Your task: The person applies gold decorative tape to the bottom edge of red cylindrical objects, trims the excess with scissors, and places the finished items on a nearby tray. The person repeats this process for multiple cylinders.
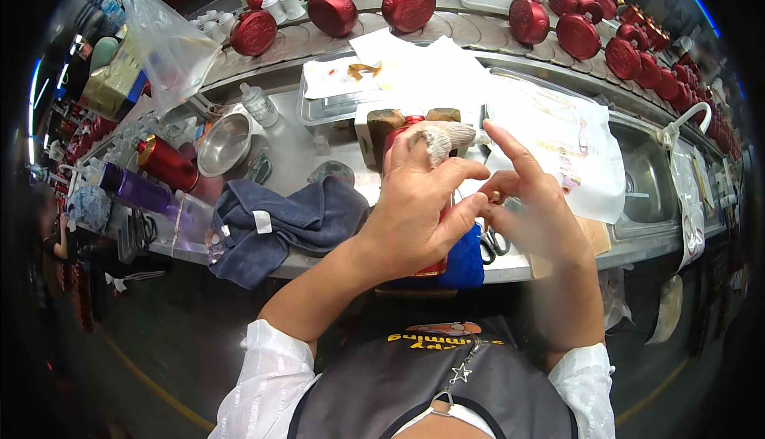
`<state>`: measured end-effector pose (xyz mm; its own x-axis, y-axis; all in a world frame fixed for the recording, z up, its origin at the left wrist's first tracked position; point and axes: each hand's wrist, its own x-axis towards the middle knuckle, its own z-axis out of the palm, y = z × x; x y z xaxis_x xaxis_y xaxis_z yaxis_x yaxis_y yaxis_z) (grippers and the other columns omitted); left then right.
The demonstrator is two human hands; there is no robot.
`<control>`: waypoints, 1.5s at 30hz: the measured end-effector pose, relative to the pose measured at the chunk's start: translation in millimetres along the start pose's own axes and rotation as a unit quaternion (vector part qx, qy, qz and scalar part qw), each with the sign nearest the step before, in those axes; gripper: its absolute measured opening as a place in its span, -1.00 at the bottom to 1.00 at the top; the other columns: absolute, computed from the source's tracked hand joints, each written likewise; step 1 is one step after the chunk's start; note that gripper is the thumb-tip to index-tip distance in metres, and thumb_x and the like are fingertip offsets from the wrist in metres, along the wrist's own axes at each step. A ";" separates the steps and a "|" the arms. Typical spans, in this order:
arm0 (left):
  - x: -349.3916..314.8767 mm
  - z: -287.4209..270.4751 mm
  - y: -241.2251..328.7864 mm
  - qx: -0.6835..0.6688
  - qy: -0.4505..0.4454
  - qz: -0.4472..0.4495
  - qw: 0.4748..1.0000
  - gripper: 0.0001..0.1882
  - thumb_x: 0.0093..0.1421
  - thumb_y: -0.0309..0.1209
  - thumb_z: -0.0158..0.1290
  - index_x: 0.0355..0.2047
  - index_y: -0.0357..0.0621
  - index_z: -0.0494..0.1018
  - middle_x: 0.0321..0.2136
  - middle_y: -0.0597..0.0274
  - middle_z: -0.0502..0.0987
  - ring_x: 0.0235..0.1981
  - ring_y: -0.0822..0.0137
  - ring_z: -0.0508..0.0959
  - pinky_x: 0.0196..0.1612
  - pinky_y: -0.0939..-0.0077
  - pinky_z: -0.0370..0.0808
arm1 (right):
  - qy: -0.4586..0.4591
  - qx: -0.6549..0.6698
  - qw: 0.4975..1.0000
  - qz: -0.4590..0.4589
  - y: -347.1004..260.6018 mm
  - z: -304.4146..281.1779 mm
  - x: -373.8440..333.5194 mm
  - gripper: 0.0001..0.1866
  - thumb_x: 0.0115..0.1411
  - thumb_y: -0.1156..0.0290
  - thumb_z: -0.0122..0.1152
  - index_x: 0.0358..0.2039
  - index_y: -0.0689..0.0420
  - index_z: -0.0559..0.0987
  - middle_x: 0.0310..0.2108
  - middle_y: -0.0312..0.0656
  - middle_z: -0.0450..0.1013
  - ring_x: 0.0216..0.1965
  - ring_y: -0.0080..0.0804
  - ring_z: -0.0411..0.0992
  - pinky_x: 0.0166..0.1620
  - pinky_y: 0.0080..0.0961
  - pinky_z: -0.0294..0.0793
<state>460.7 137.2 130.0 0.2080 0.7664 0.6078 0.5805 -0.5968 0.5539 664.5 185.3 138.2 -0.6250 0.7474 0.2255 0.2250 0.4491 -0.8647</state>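
1. Clock directions are taken from the meeting fingertips, twelve being away from the wearer. The red vessel [396, 131] lies partly hidden beneath the left hand [406, 212], its far end at about ten to eleven o'clock, between two brown pads [444, 115].

2. Left hand: half open, thumb and index apart, with a knitted finger cover [437, 143] reaching over the vessel; whether it grips is hidden. Right hand [543, 208]: index raised, thumb and other fingers drawn together beside the left thumb — a held scrap cannot be confirmed.

3. Technique, as judged: the step appears to be fine fingertip work. It is best done with the wrists steady, thumbs close and pressure light, the covered fingers meeting the glossy surface and bare nails kept off it. Scissors [500, 245] at six o'clock should stay clear of the wrists.

4. Orientation: red also shows at seven o'clock, by a blue cloth [466, 262]. If this is one body, its long axis runs roughly twelve to six; which end bears the neck cannot be told.
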 end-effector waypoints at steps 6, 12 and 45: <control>2.6 6.7 -0.8 0.020 -0.018 0.015 1.000 -0.80 0.14 -0.33 0.21 -0.24 -0.08 0.54 -0.12 -0.22 0.46 0.09 -0.31 0.32 0.22 -0.07 0.17 | -0.013 -0.034 0.999 -0.033 6.0 -0.4 1.5 -0.02 0.05 0.71 0.25 0.50 0.14 0.08 -0.43 -0.09 0.56 -0.39 -0.26 0.58 -0.19 -0.37 0.58; 3.2 10.8 -7.1 -0.003 -0.005 0.017 1.000 -0.85 0.12 -0.36 0.20 -0.32 -0.09 0.50 -0.22 -0.16 0.45 0.00 -0.23 0.35 0.16 -0.02 0.20 | -0.002 -0.028 0.999 -0.036 11.3 2.2 -0.7 -0.12 0.10 0.70 0.21 0.46 0.19 0.15 -0.47 -0.14 0.53 -0.43 -0.37 0.54 -0.22 -0.42 0.56; -103.6 0.7 -30.8 -0.079 0.088 -0.185 0.976 -0.38 0.22 -0.07 0.25 0.13 -0.25 0.44 0.17 -0.18 0.42 0.22 -0.12 0.33 0.36 0.02 0.10 | 0.074 -0.472 0.847 0.233 272.4 -138.8 128.0 -0.72 0.22 0.28 0.15 -0.27 0.23 0.68 -0.25 -0.02 0.66 -0.14 -0.02 0.62 -0.06 -0.19 0.54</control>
<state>421.8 76.3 49.6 -0.1386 0.8921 0.4301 0.4585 -0.3271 0.8263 749.5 471.3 -6.2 -0.2189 0.9731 0.0720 0.9629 0.2274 -0.1456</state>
